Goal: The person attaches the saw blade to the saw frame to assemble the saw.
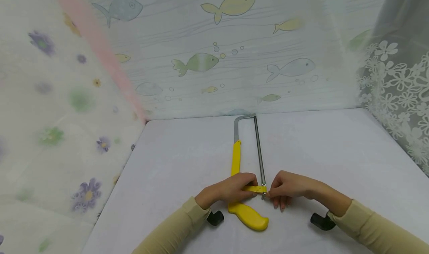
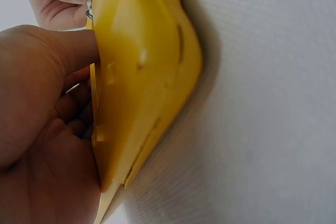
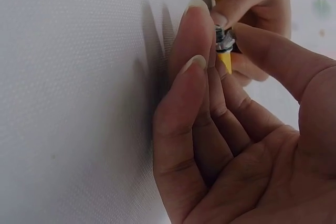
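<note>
A hacksaw (image 1: 249, 217) with a yellow handle and a grey front frame lies on the white table, its far end pointing away. The blade (image 1: 259, 149) runs along its right side. My left hand (image 1: 236, 187) grips the yellow frame near the handle, thumb and fingers around the short crosspiece (image 1: 256, 189) at the blade's near end. In the left wrist view the yellow handle (image 2: 139, 72) fills the middle, beside that hand. At the crosspiece's outer side, my right hand (image 1: 291, 187) pinches the small metal wing nut (image 3: 227, 41) between thumb and index finger; its other fingers are bent below.
The table (image 1: 181, 149) has a white cover. A fish-print curtain (image 1: 234, 30) hangs along its back edge, a flowered one (image 1: 50, 108) at the left and lace (image 1: 399, 82) at the right. Black devices (image 1: 215, 218) sit under both wrists.
</note>
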`<state>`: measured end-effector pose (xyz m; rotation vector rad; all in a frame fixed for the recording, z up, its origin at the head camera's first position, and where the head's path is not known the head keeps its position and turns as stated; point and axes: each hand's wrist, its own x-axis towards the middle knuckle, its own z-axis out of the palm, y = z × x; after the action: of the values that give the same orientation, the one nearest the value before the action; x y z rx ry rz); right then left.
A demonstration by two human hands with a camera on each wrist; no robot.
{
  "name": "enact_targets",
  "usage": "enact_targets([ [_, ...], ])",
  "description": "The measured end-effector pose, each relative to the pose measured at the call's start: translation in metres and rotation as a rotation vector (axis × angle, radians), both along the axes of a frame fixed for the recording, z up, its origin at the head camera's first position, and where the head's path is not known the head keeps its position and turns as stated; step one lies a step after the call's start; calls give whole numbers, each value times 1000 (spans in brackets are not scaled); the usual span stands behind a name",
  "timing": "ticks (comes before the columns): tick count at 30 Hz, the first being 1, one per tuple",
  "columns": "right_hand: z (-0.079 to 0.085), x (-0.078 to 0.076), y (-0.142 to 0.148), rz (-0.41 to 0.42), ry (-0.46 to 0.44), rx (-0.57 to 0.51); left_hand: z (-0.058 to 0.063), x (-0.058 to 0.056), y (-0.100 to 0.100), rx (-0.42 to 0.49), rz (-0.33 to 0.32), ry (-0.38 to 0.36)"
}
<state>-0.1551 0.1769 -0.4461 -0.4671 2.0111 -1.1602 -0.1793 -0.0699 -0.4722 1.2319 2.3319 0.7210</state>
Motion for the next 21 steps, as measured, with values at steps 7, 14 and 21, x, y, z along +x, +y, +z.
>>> enact_targets([
  [7,-2,-3,3,21,-25,-59,1,0,1,8,-14,18],
  [14,-3,-6,3,63,-64,-142,0,-1,0,3,-11,15],
  [21,-10,-9,8,103,-109,-235,-2,-2,0,-4,-4,-7],
])
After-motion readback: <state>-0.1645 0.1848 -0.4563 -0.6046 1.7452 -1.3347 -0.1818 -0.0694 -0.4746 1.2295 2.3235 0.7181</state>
